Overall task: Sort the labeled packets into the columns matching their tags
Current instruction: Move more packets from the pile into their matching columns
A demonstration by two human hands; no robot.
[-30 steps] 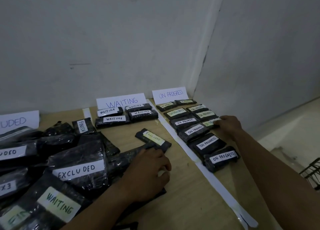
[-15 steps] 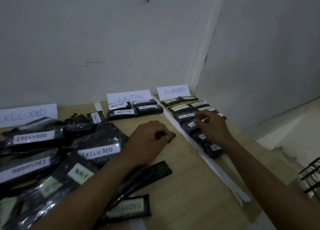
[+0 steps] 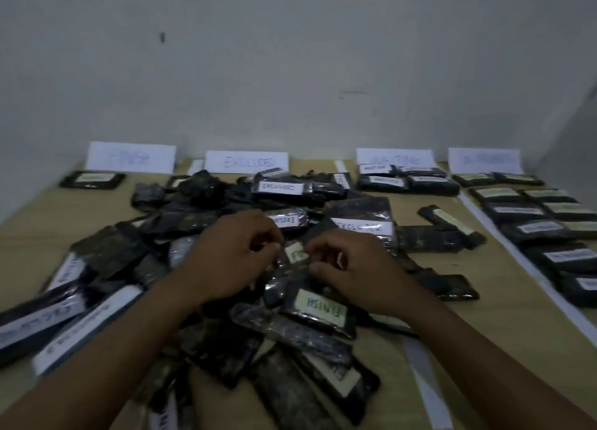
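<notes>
The left hand (image 3: 232, 255) and right hand (image 3: 352, 268) sit close together over the middle of the pile, fingers curled. Each pinches one side of a small green-tagged packet (image 3: 295, 253), the left at its 9 o'clock edge and the right at its 3 o'clock edge. The tag shows only "FIN" before the fingers cover it.

At 6 o'clock from that packet, touching the right wrist, lies a second packet (image 3: 321, 306) whose pale green tag reads "FINISH" (upside down from here). At 12 to 1 o'clock from the hands, three packets in the loose pile (image 3: 106, 255) show "EXCLUDED" tags; the other tags are too blurred to read.

At 2 o'clock from the right hand, a lone packet (image 3: 450, 221) with a pale tag lies apart on the wooden surface (image 3: 504, 319).

Four header cards stand along the wall at 12 o'clock: FINISH card (image 3: 130, 158), EXCLUDED card (image 3: 247, 162), WAITING card (image 3: 394, 159), and a fourth card (image 3: 484, 160) smeared past reading. One packet (image 3: 92, 180) lies under FINISH, four packets (image 3: 407, 182) under WAITING, and ten packets (image 3: 533, 229) in two files under the fourth card.
</notes>
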